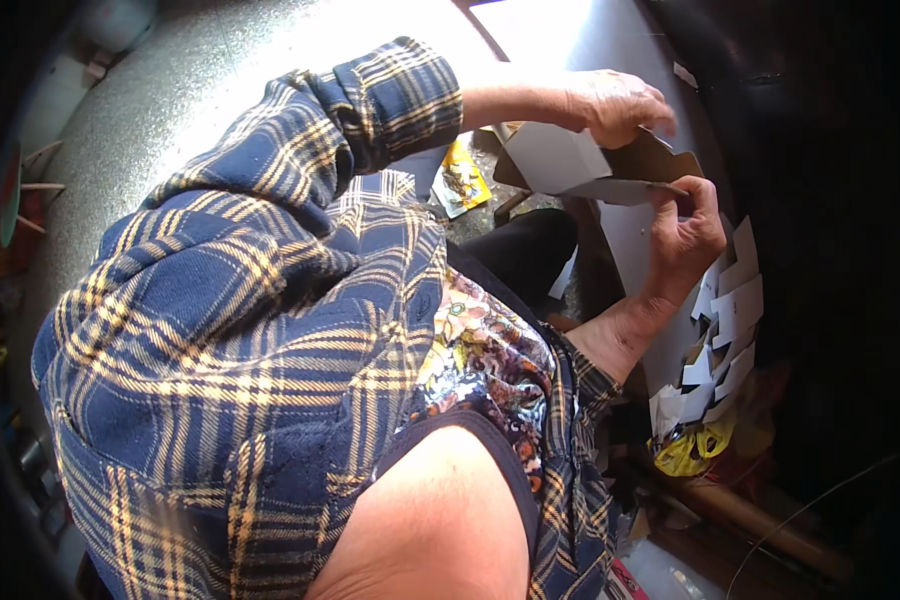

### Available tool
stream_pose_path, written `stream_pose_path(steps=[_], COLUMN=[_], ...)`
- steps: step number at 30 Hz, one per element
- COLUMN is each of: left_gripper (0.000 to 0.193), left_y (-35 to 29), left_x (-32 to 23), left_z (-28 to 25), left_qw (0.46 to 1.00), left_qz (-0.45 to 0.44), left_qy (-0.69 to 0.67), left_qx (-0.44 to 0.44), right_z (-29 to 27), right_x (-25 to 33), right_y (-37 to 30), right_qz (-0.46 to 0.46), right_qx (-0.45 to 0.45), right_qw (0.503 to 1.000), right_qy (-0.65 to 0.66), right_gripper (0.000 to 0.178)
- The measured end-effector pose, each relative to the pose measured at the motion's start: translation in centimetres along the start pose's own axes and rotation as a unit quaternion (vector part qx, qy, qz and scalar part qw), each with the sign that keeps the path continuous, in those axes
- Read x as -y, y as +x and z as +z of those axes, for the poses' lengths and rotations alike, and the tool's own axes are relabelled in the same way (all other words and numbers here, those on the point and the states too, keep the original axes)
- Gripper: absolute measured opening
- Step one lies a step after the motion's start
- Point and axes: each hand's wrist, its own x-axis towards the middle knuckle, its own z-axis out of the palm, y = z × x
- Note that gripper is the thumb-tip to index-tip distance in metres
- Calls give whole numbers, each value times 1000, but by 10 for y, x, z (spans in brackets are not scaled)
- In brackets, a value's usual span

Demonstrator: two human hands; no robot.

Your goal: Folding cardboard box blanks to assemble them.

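A small cardboard box [560, 160], white outside and greyish brown inside, is held partly folded above the edge of a table. My left hand [625, 108] reaches across from the upper left, its fingers closed on a flap at the box's far side. With thumb and fingers, my right hand [688, 228] pinches the near right edge of the same box. The box is tilted, and its open side faces up between the two hands. The left fingertips are partly hidden behind the hand itself.
Along the right of the pale table [630, 45] lies a row of white cardboard pieces [725, 320]. A yellow plastic bag [695, 448] sits below them. On the speckled floor [180, 100] is a yellow packet [462, 182]. A wooden bar [760, 520] runs across the lower right.
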Motion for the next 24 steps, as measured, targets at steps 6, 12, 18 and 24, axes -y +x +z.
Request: stream_pose_path(steps=[6, 12, 18, 24], left_gripper=[31, 37, 55, 44], left_y=[-9, -17, -7, -1], left_x=[1, 26, 24, 15], left_z=[5, -14, -12, -12], left_qw=[982, 970, 930, 964], left_qz=[185, 207, 128, 185], left_qy=[-14, -77, -265, -60], left_qx=[-44, 107, 219, 179], right_z=[7, 15, 1, 2], right_x=[-7, 0, -2, -2], right_y=[0, 4, -5, -4], right_qz=[17, 13, 35, 23], right_qx=[-34, -21, -45, -31], right_qw=[999, 1000, 998, 999], right_qy=[-15, -7, -13, 12], right_gripper=[20, 20, 20, 20])
